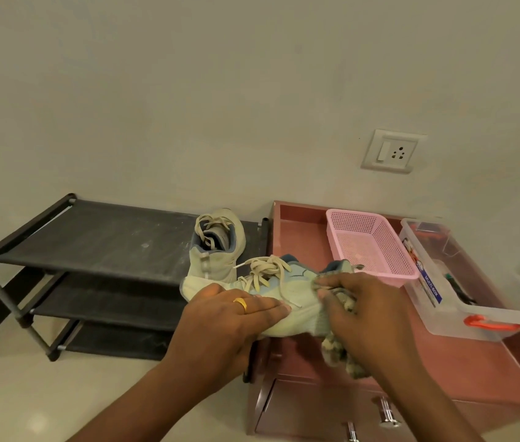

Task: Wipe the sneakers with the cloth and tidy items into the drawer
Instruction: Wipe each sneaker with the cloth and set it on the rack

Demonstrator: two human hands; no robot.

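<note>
A pale green sneaker with loose beige laces lies on its side at the left edge of the pink cabinet top. My left hand, a gold ring on one finger, grips its toe end. My right hand grips a crumpled grey-beige cloth and presses it against the sneaker's heel side. The second sneaker stands upright on the top shelf of the black shoe rack. The drawer front below the cabinet top has chrome handles.
A pink mesh basket sits at the back of the cabinet top. Right of it stands a clear plastic box with an orange latch, holding pens and small items. A wall socket is above.
</note>
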